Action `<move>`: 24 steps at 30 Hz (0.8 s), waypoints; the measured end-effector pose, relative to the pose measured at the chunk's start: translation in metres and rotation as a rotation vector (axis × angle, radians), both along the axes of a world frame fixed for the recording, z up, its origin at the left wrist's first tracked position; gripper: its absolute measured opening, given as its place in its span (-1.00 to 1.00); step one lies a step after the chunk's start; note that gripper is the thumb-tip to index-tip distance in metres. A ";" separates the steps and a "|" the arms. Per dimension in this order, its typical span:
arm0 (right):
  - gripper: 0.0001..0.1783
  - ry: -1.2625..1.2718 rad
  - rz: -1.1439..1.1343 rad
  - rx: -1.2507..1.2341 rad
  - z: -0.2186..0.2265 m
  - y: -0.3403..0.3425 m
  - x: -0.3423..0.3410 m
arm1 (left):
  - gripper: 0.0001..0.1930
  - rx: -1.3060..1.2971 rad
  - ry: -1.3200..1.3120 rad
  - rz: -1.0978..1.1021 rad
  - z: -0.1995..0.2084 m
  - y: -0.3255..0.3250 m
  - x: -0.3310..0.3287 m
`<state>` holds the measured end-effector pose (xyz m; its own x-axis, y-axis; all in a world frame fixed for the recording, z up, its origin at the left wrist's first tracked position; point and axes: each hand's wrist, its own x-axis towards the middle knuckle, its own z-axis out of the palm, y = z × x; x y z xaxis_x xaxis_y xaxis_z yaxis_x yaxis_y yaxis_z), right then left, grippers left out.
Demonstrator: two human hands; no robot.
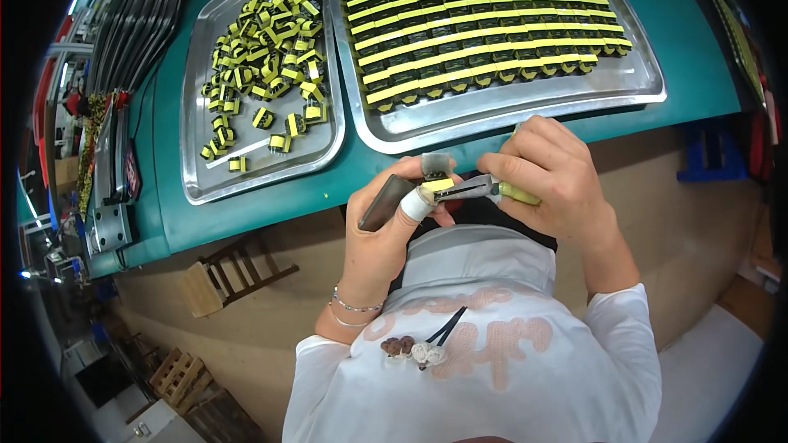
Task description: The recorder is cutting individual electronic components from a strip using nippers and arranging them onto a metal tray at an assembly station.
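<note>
My left hand [376,238], its thumb wrapped in white tape, grips a small yellow-and-black wound component [437,185] between thumb and fingers. A dark grey flat block [386,203] also lies in that hand, against the palm. The small greyish piece [436,166] just above the component is too small to name. In my right hand [558,180], closed, are pliers [469,189] with yellow-green handles. Their narrow jaws point left and reach the component at my left thumb; whether they clamp it I cannot tell.
A metal tray [191,139] of loose yellow-and-black components stands at left on the green table [156,230]. Beside it, another metal tray [525,108] holds them in tight rows. Black cables [139,25] hang at far left. A wooden stool [205,289] and blue stool [711,154] stand below.
</note>
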<state>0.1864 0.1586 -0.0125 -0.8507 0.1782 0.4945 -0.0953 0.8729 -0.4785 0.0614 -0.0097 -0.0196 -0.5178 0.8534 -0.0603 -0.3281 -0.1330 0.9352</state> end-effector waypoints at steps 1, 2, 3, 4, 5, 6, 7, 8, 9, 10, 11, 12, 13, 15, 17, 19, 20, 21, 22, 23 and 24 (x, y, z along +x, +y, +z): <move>-0.61 0.025 0.004 0.013 -0.001 0.000 0.000 | -0.65 -0.001 -0.001 -0.002 0.001 0.000 0.001; -0.62 0.050 0.010 0.025 -0.003 0.001 -0.001 | -0.65 -0.007 -0.007 0.005 0.002 0.000 0.002; -0.62 0.049 0.010 0.023 -0.003 0.001 -0.001 | -0.66 -0.013 -0.013 0.013 0.003 0.000 0.003; -0.63 0.039 0.017 0.039 -0.002 0.002 0.000 | -0.66 -0.014 -0.013 0.012 0.002 0.001 0.004; -0.63 0.029 0.023 0.056 -0.002 0.003 0.000 | -0.66 0.001 -0.012 0.013 0.003 0.001 0.005; -0.63 0.028 0.022 0.055 -0.002 0.002 0.001 | -0.66 0.016 -0.010 0.014 0.003 0.002 0.005; -0.63 0.030 0.019 0.056 -0.002 0.002 0.001 | -0.66 0.015 -0.010 0.013 0.003 0.001 0.005; -0.63 0.031 0.017 0.057 -0.002 0.002 0.001 | -0.65 0.017 -0.012 0.007 0.002 0.001 0.005; -0.63 0.031 0.015 0.056 -0.002 0.002 0.002 | -0.64 0.019 -0.014 0.001 0.002 0.001 0.005; -0.63 0.031 0.014 0.039 -0.002 0.002 0.002 | -0.64 0.019 -0.014 0.000 0.002 0.001 0.005; -0.63 0.031 0.013 0.022 -0.002 0.002 0.003 | -0.64 0.027 -0.040 0.009 0.001 0.001 0.006; -0.63 0.031 0.011 0.021 -0.003 0.002 0.003 | -0.63 0.036 -0.067 0.019 0.001 0.001 0.006; -0.62 0.028 -0.004 -0.014 -0.003 0.001 0.003 | -0.63 0.035 -0.067 0.017 0.000 0.001 0.006; -0.62 0.027 -0.017 -0.049 -0.002 -0.001 0.004 | -0.65 0.043 -0.076 0.095 0.001 0.001 0.006; -0.62 -0.014 -0.022 -0.094 -0.001 -0.003 0.006 | -0.67 0.051 -0.056 0.088 0.000 0.000 0.006; -0.63 0.000 -0.039 -0.087 -0.002 -0.006 0.006 | -0.68 0.059 -0.035 0.080 -0.001 0.000 0.006; -0.63 0.011 -0.057 -0.080 -0.003 -0.007 0.005 | -0.69 0.096 0.017 0.116 -0.002 0.001 0.007; -0.63 0.011 -0.059 -0.081 -0.004 -0.008 0.005 | -0.70 0.134 0.069 0.152 -0.003 0.002 0.008; -0.63 0.011 -0.071 -0.078 -0.005 -0.010 0.005 | -0.70 0.133 0.068 0.151 -0.003 0.003 0.009; -0.63 0.013 -0.083 -0.076 -0.005 -0.011 0.006 | -0.66 0.114 0.096 0.188 -0.004 0.003 0.009; -0.63 0.013 -0.083 -0.077 -0.006 -0.012 0.006 | -0.62 0.096 0.123 0.224 -0.004 0.004 0.010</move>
<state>0.1922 0.1464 -0.0184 -0.8248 0.2859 0.4879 -0.0310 0.8386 -0.5438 0.0714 -0.0062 -0.0238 -0.6932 0.7152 0.0899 -0.1653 -0.2791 0.9459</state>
